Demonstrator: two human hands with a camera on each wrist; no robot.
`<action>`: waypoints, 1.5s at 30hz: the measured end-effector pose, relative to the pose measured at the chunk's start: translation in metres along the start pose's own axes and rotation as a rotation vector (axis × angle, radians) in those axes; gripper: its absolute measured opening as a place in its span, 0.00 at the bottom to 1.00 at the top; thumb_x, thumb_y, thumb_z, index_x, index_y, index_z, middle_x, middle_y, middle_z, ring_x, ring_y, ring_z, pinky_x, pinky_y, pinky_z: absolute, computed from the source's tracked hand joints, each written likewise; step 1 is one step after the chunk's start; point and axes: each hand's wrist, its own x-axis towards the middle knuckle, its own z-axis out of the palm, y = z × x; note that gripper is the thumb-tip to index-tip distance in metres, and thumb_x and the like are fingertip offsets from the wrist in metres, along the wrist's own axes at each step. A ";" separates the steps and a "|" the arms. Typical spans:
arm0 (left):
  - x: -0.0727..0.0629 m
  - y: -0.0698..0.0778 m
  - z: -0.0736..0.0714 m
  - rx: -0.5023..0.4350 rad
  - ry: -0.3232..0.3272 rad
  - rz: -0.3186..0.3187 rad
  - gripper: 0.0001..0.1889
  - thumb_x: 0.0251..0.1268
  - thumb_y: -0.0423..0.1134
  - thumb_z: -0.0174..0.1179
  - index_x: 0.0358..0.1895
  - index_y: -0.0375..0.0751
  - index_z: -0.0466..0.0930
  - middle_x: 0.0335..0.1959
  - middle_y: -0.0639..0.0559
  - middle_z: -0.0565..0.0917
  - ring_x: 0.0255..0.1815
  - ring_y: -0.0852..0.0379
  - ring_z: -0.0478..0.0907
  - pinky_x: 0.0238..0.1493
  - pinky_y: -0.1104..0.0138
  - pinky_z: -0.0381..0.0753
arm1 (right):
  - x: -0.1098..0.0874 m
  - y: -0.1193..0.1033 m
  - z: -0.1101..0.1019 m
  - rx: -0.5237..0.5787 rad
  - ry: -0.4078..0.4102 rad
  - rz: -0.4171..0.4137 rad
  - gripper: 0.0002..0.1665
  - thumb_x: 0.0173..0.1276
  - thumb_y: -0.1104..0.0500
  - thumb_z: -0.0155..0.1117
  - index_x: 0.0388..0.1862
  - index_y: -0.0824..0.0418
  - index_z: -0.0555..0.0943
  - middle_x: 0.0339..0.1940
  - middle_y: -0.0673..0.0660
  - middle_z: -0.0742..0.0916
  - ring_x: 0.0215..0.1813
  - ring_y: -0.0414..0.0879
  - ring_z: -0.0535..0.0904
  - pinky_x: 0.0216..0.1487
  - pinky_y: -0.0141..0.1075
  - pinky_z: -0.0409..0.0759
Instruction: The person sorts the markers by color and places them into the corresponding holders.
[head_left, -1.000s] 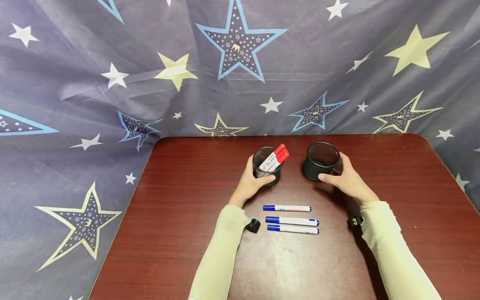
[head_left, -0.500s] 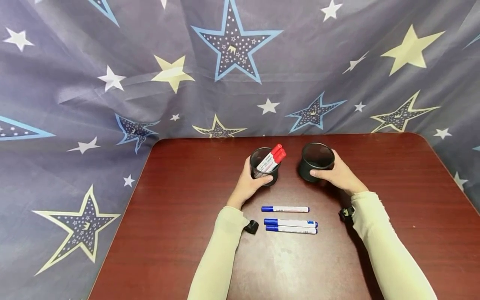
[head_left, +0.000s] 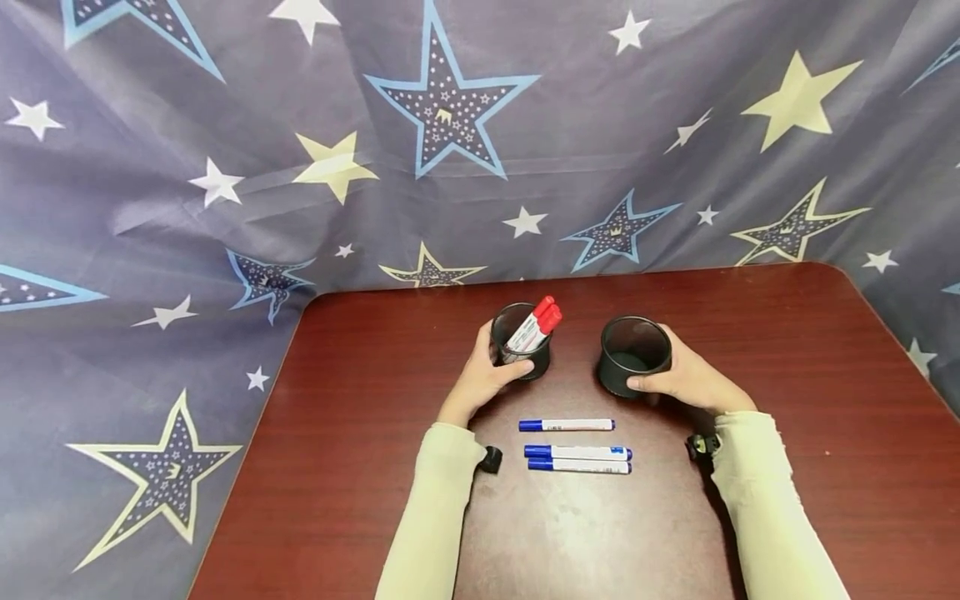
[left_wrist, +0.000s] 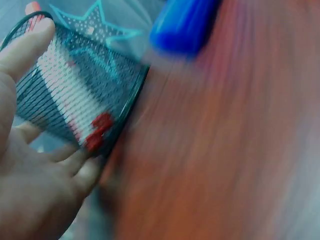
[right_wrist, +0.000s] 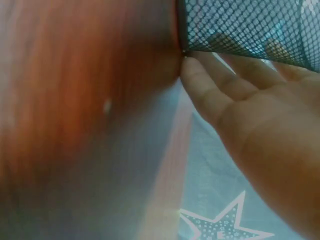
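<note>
In the head view, my left hand (head_left: 480,379) grips a black mesh pen cup (head_left: 540,364) holding two red-capped white markers (head_left: 532,327), leaning right. The thumb lies across its near side. The left wrist view shows their red ends (left_wrist: 95,135) through the mesh. My right hand (head_left: 693,377) grips a second black mesh cup (head_left: 617,379) from its right side, and nothing shows inside it. In the right wrist view, the fingers (right_wrist: 220,80) lie along this cup's mesh wall (right_wrist: 250,27). Three blue-capped white markers (head_left: 577,426) lie on the table nearer to me, between my forearms.
The brown wooden table (head_left: 360,467) reaches back to a grey star-patterned cloth (head_left: 300,217) hanging behind it and along the left. The two cups stand a short gap apart. Black wrist devices (head_left: 491,459) sit at both sleeve cuffs.
The right hand has drawn its cup slightly left, then nearer to me. The left hand keeps its hold on the cup of red markers. The head view has shifted a little.
</note>
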 end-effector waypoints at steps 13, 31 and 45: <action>-0.035 0.056 -0.009 0.798 -0.256 -0.342 0.22 0.51 0.43 0.77 0.42 0.36 0.78 0.34 0.49 0.80 0.36 0.52 0.75 0.42 0.60 0.77 | -0.004 0.001 -0.004 0.039 -0.029 0.045 0.49 0.61 0.60 0.78 0.76 0.56 0.62 0.59 0.69 0.78 0.23 0.64 0.81 0.29 0.50 0.84; -0.037 0.066 0.029 0.999 -0.378 -0.294 0.12 0.51 0.42 0.76 0.28 0.52 0.78 0.28 0.58 0.79 0.32 0.55 0.75 0.35 0.57 0.74 | 0.001 0.001 -0.004 0.046 -0.016 0.052 0.49 0.60 0.60 0.79 0.75 0.60 0.62 0.54 0.72 0.79 0.22 0.67 0.80 0.30 0.51 0.83; -0.038 0.065 0.031 1.010 -0.414 -0.273 0.12 0.50 0.39 0.75 0.26 0.50 0.78 0.25 0.57 0.78 0.30 0.55 0.74 0.32 0.60 0.72 | 0.002 0.000 -0.004 0.047 -0.018 0.051 0.49 0.59 0.61 0.79 0.75 0.60 0.62 0.56 0.72 0.79 0.23 0.67 0.80 0.29 0.52 0.83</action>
